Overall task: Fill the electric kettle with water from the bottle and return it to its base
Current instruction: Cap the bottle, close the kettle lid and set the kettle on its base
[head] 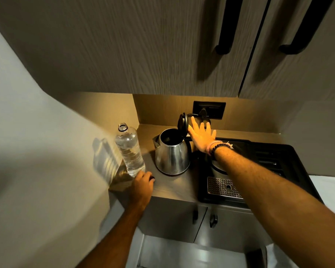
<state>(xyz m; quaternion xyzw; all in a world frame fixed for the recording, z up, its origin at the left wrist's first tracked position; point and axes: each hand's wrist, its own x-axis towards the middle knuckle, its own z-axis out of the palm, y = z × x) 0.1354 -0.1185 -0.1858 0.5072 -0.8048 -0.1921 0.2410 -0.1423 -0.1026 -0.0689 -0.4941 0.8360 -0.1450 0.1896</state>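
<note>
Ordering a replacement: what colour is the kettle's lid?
Black, standing open on the steel kettle; lid shows in the head view.

A compact kitchenette nook lit warmly from under its wall cabinets.
Wood-grain upper cabinets (143,45) with long black handles (227,26) hang above a beige countertop (174,186); a black wall socket (209,109) sits on the back panel, a pale wall (27,132) stands left, and grey base cabinet doors (172,219) close below.

No text, brand, number or sign can be read anywhere in this view. The clear bottle (129,151) and the steel kettle (172,151) show no legible label.
</note>
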